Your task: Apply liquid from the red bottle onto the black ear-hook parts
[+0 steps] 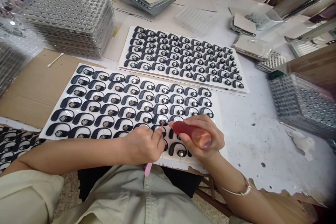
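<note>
R hand (202, 136) has its grip clamped round a red translucent squeeze bottle (191, 134), nozzle pointing L, tip just beside a black ear-hook piece (162, 123) near the bottom of the nearer sheet. L hand (141, 145) is pinched shut on a thin pink stick (148, 169), the pink end poking out below the hand and the fine tip right by the same piece (touching or not, too small to tell). Both hands sit over the lower part of a white backing sheet (216, 112), which carries rows of black ear hooks w/ round metallic centres. A 2nd sheet (240, 73) w/ the same pieces lies just beyond it on the white desk (262, 154). Further out: stacked clear plastic trays (68, 17) top L, more trays at R, and a cotton swab (55, 59) on a cardboard sheet (34, 87). Metal bangle (237, 190) on R wrist.
</note>
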Motion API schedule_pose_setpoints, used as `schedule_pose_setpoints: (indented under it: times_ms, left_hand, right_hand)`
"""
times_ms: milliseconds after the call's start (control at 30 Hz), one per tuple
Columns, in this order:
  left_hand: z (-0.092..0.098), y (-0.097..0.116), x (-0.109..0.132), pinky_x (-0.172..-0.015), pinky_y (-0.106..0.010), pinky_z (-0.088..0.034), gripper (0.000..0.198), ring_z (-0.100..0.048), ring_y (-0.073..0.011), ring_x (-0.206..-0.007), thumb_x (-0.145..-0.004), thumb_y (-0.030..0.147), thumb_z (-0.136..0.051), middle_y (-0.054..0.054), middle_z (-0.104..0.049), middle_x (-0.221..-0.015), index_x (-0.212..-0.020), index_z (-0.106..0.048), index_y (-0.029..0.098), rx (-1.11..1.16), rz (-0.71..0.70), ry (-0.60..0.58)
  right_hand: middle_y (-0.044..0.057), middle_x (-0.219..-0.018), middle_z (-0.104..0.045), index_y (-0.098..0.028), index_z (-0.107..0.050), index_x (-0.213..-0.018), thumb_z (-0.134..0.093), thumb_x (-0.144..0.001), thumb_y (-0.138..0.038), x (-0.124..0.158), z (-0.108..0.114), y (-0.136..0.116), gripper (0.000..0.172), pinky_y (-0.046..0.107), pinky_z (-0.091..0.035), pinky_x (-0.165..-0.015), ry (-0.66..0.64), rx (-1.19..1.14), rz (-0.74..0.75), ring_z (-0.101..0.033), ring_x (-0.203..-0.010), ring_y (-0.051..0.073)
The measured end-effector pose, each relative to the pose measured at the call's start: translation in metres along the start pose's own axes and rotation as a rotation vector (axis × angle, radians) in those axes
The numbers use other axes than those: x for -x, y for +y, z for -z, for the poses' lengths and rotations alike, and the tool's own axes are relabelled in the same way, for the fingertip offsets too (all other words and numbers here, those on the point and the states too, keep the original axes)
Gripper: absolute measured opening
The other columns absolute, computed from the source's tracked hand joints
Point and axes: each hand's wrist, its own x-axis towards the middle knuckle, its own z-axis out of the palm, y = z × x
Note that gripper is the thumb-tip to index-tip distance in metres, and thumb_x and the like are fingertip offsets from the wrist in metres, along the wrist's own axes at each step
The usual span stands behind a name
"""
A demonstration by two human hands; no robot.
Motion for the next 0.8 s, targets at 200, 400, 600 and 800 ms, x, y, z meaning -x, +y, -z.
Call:
schedule_pose_setpoints:
  times_ms: [200, 400, 600, 800]
  left_hand:
    - [0.0017, -0.0004, -0.0008, -0.039, -0.027, -0.046, 0.009, -0.062, -0.0167, -0.052, -0.082, 0.007, -0.054, -0.019, -0.072, -0.090, -0.079, -0.063, 0.007, -0.001, 0.008, 0.005]
    - [0.0019, -0.0019, 0.0003, -0.041, -0.026, -0.047, 0.011, -0.062, -0.0156, -0.052, -0.085, 0.008, -0.053, -0.018, -0.072, -0.090, -0.080, -0.063, 0.007, -0.018, 0.000, -0.009]
    - [0.0012, -0.0021, 0.0005, -0.041, -0.026, -0.047, 0.010, -0.062, -0.0158, -0.052, -0.082, 0.006, -0.053, -0.018, -0.072, -0.089, -0.081, -0.063, 0.007, -0.010, -0.010, -0.018]
    - [0.0006, -0.0019, 0.0003, -0.040, -0.026, -0.047, 0.010, -0.063, -0.0160, -0.053, -0.082, 0.005, -0.054, -0.017, -0.072, -0.089, -0.081, -0.063, 0.006, 0.009, 0.004, -0.007]
  right_hand:
    - [0.004, -0.077, -0.065, -0.020, -0.057, -0.107, -0.070, -0.074, -0.025, 0.0008, 0.0014, 0.0007, 0.036, 0.031, -0.051, -0.050, -0.007, 0.034, 0.045, -0.061, -0.063, 0.018]
    - [0.004, -0.074, -0.064, -0.018, -0.057, -0.104, -0.069, -0.075, -0.024, -0.0026, 0.0028, -0.0019, 0.032, 0.030, -0.050, -0.049, -0.012, 0.044, 0.064, -0.059, -0.061, 0.017]
    - [0.003, -0.074, -0.064, -0.020, -0.055, -0.107, -0.069, -0.075, -0.025, -0.0008, 0.0032, -0.0008, 0.035, 0.030, -0.050, -0.049, -0.004, 0.050, 0.073, -0.059, -0.060, 0.017]
    - [0.002, -0.074, -0.064, -0.020, -0.055, -0.106, -0.070, -0.074, -0.025, 0.0018, 0.0039, 0.0006, 0.036, 0.030, -0.050, -0.048, -0.017, 0.042, 0.055, -0.059, -0.060, 0.017]
